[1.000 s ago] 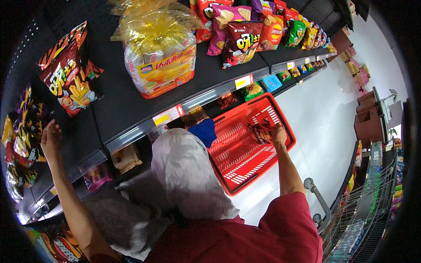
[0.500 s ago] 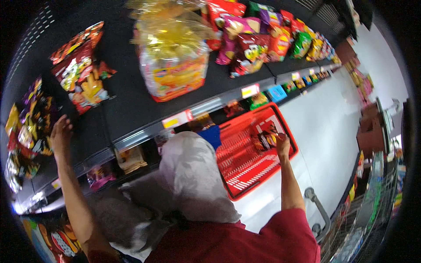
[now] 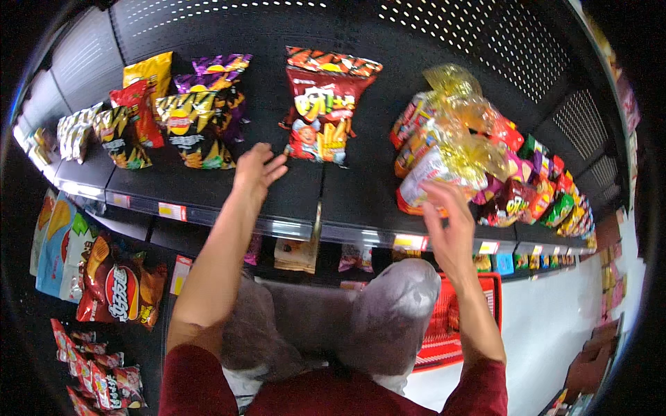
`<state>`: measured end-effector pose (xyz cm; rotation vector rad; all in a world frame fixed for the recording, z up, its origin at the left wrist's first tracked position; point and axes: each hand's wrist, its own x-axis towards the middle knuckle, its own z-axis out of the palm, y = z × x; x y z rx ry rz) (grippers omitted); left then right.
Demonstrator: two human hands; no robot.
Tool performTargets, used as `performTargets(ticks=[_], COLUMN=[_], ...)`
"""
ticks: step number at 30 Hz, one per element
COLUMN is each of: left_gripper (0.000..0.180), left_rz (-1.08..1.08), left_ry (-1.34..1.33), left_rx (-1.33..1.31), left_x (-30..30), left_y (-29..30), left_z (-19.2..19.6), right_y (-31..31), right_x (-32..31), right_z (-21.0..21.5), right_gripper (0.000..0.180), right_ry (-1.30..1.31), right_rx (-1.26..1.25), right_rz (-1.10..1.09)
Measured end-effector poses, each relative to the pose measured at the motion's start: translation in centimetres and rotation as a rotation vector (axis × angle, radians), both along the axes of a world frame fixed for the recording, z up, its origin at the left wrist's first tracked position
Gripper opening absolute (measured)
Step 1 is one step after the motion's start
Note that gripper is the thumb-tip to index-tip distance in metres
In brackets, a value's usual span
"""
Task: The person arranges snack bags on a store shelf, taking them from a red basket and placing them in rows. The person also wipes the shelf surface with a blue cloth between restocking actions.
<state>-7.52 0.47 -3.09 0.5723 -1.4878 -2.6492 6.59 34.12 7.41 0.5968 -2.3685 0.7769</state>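
My left hand [image 3: 258,168] is open, its fingers apart beside the lower left of a dark red snack bag [image 3: 329,111] that stands upright on the black shelf [image 3: 291,197]. Nothing shows in its grasp. Raised over the shelf's front edge, my right hand [image 3: 451,218] has its fingers loosely bent and apart, holding nothing. It is nearest to a clear-and-gold wrapped bread-like package [image 3: 437,170], part of which it covers. Below my right forearm, a red shopping basket [image 3: 489,291] stands on the floor beside my knee, with a dark red bag [image 3: 454,315] partly visible inside.
Several black-and-gold chip bags [image 3: 187,132] stand on the shelf at left, next to a red bag [image 3: 141,111]. More colourful bags [image 3: 513,202] crowd the right end. Larger chip bags [image 3: 119,288] sit lower left. White floor [image 3: 541,333] lies to the right.
My right hand has let go of the dark red bag in the basket and come up over the shelf edge. The view has swung left; my left hand is now beside the standing bag.
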Motion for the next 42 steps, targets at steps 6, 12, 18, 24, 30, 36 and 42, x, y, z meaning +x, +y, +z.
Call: performTargets(ticks=[6,12,18,24,30,36,42], left_gripper=[0.049,0.05,0.048,0.039,0.041,0.044,0.038], left_rz=[-0.027,-0.028,-0.068,-0.101,-0.057,-0.079,-0.128], left_ry=[-0.041,-0.054,-0.118,-0.125,-0.082,-0.036,-0.002], left_rx=[0.137,0.157,0.149,0.162,0.123,0.113,0.125], left_x=[0.1,-0.2,0.4,0.7,1.2,0.2,0.8], left_y=[1.7,1.7,2.2,2.4,1.6,1.5,0.2], left_z=[-0.3,-0.2,-0.5,-1.1,-1.5,-1.2,-0.9], right_y=[-9.0,-12.4,-13.4,-13.3,-10.4,1.3,10.9], right_x=[-13.1,-22.6,-24.6,-20.6,-14.0,-3.3,7.4], right_z=[2.6,2.5,3.3,5.3,8.0,11.7,10.0], right_gripper=[0.035,0.042,0.031,0.017,0.017,0.019,0.011], right_ry=[0.173,0.176,0.148,-0.003,0.062,-0.018,-0.249], right_rx=[0.203,0.36,0.347,0.235,0.147,-0.027,-0.247], right_rz=[0.204,0.042,-0.006,0.142,0.129,-0.045,-0.329])
